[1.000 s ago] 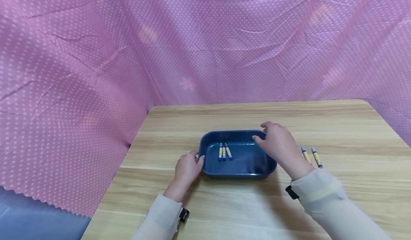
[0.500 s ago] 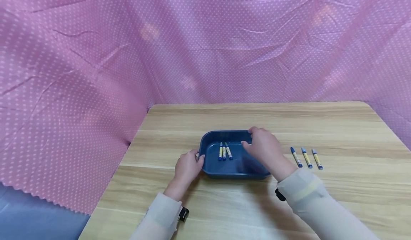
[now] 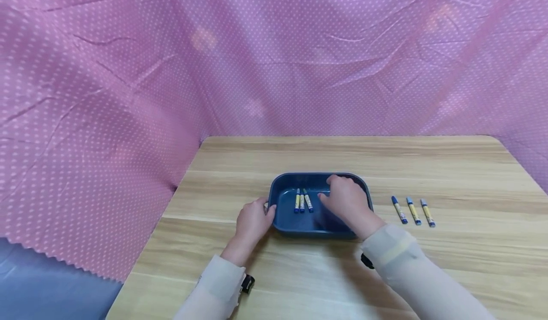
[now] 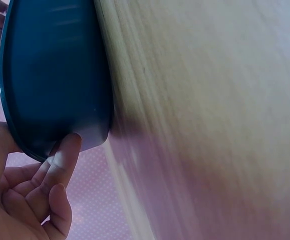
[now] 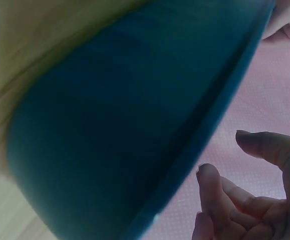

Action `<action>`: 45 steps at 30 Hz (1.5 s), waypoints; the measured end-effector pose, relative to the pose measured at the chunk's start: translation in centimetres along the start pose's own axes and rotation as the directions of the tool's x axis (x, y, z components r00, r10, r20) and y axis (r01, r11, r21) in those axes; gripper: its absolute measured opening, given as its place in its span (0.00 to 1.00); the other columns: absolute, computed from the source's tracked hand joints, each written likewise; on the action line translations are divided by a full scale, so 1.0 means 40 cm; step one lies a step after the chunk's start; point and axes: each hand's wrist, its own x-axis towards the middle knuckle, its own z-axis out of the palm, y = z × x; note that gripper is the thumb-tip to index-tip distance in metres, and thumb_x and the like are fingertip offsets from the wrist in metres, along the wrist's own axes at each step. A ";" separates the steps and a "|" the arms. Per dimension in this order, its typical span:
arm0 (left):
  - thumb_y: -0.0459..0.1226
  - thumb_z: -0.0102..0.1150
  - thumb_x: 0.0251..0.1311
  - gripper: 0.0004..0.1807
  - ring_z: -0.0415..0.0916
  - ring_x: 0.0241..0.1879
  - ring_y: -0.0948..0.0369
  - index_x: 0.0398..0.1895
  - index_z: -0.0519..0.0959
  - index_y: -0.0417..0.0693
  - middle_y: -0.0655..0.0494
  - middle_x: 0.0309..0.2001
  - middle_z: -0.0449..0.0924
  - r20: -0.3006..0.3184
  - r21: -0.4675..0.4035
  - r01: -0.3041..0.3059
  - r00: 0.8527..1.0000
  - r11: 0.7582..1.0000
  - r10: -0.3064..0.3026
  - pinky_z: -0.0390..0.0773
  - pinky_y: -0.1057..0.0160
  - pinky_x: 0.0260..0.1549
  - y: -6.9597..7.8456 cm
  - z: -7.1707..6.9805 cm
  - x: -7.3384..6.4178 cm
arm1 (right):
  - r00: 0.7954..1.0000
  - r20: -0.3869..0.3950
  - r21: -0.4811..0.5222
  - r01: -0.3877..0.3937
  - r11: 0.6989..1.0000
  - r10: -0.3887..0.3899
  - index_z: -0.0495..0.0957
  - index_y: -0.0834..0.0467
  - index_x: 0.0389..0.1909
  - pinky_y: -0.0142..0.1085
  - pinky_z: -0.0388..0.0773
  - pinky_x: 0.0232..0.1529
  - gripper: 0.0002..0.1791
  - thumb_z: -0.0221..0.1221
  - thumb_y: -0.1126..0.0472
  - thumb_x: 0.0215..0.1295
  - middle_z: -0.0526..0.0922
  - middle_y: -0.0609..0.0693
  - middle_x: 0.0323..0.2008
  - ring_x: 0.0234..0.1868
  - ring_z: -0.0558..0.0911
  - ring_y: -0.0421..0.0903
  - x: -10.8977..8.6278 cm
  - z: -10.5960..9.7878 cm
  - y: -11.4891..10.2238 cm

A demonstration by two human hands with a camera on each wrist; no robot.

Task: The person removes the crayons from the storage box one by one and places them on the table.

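The tray (image 3: pixel 308 235) stands on the table (image 3: pixel 299 277), in front of the person, and both hands are at it. The left hand (image 3: pixel 253 221) pinches its left end. From the head view one sees mainly the back of this hand and the thumb at the rim; the left wrist view shows also the other side, where one finger lies against the outer wall and further fingers are bent.

The right hand (image 3: pixel 347 199) hovers over the right part of the tray. In the head view it hides some of the inside, and its thumb and forefinger look apart. The right wrist view confirms this: between thumb and forefinger there is a gap, through which only the cloth (image 3: pixel 274 72) is visible, and the other fingers are loosely bent. Whether this hand touches the tray, I cannot tell.

Only the head view gives the crayons. Three lie in the left half of the tray: the left crayon (image 3: pixel 297 201) and the middle crayon (image 3: pixel 302 204) are almost parallel, just beside each other, while the slanted crayon (image 3: pixel 308 203) leans away at its upper end. Three table crayons (image 3: pixel 413 211) lie in a row to the right of the tray, apart from one another. The wrist views show instead the tray's outer wall, and each has a part of the other hand in an upper corner.
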 end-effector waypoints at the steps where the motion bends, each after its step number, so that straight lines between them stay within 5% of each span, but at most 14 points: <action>1: 0.45 0.52 0.55 0.18 0.68 0.17 0.63 0.43 0.76 0.43 0.59 0.16 0.71 -0.004 0.000 -0.002 1.000 1.000 0.002 0.68 0.67 0.17 0.000 0.001 0.000 | 1.000 0.004 0.001 0.001 1.000 -0.001 0.73 0.62 0.46 0.43 0.74 0.27 0.26 0.58 0.48 0.51 0.79 0.56 0.35 0.23 0.76 0.45 0.002 0.004 -0.002; 7: 0.46 0.51 0.55 0.18 0.68 0.17 0.63 0.43 0.76 0.43 0.60 0.17 0.71 -0.012 0.017 -0.004 1.000 1.000 0.004 0.68 0.67 0.18 -0.002 0.003 0.001 | 1.000 0.025 -0.013 -0.010 1.000 0.011 0.75 0.62 0.43 0.43 0.74 0.26 0.24 0.59 0.49 0.50 0.78 0.57 0.37 0.28 0.78 0.48 0.017 0.027 -0.016; 16: 0.46 0.51 0.55 0.19 0.68 0.18 0.63 0.44 0.75 0.42 0.60 0.15 0.70 -0.007 0.017 -0.001 1.000 1.000 0.001 0.69 0.67 0.19 -0.003 0.004 0.000 | 0.995 0.082 -0.022 -0.052 0.998 0.053 0.76 0.60 0.31 0.37 0.67 0.15 0.17 0.60 0.50 0.49 0.74 0.50 0.20 0.16 0.72 0.45 0.042 0.060 -0.019; 29: 0.46 0.51 0.55 0.19 0.68 0.17 0.64 0.45 0.75 0.43 0.60 0.15 0.69 0.008 0.007 -0.007 1.000 1.000 0.007 0.69 0.68 0.18 -0.004 0.003 0.000 | 0.983 0.153 -0.032 -0.095 0.995 0.099 0.75 0.60 0.29 0.36 0.67 0.14 0.16 0.60 0.51 0.50 0.72 0.50 0.16 0.15 0.72 0.45 0.054 0.103 -0.024; 45: 0.46 0.51 0.55 0.19 0.70 0.20 0.64 0.45 0.76 0.44 0.56 0.24 0.76 -0.019 0.000 -0.022 1.000 1.000 0.022 0.72 0.66 0.23 -0.010 0.007 -0.006 | 0.978 0.181 -0.049 -0.099 0.994 0.106 0.76 0.61 0.33 0.38 0.70 0.19 0.16 0.61 0.53 0.49 0.75 0.51 0.22 0.18 0.72 0.46 0.059 0.133 -0.040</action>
